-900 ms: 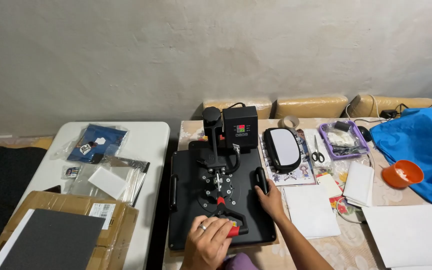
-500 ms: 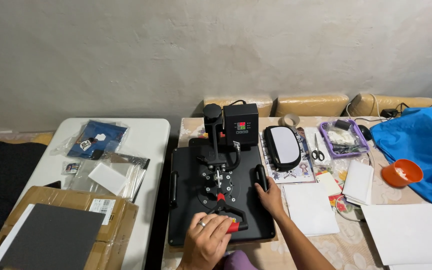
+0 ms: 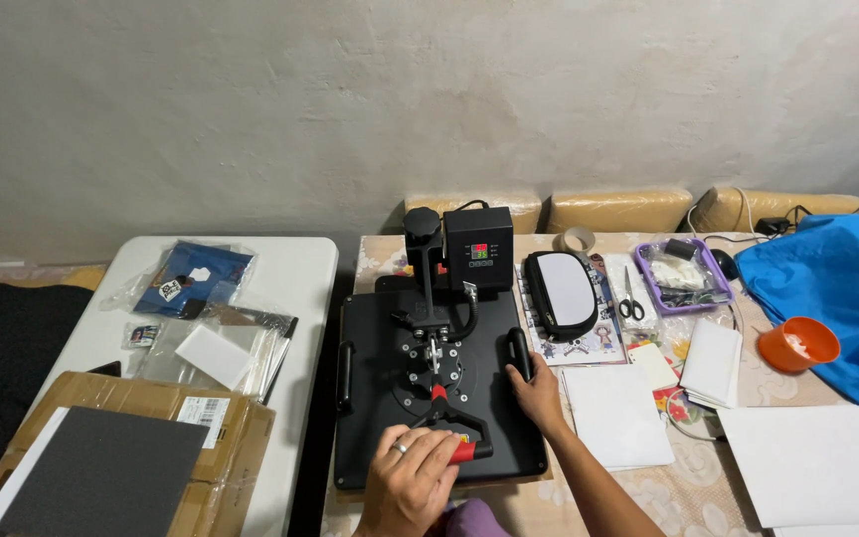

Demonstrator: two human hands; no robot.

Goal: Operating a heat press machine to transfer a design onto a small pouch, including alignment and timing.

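A black flat-bed heat press (image 3: 436,383) sits on the table, its square upper platen closed flat over the base. A vertical post at the rear carries a black control box (image 3: 478,249) with a small lit display. A coiled black cable runs from the box down to the platen. Side grab handles (image 3: 519,353) are fitted at left and right. The lever, with a red-and-black handle (image 3: 461,445), lies lowered toward the front edge.

Left hand (image 3: 412,479) slid slightly lower on press handle (image 3: 459,430); view shifted marginally.
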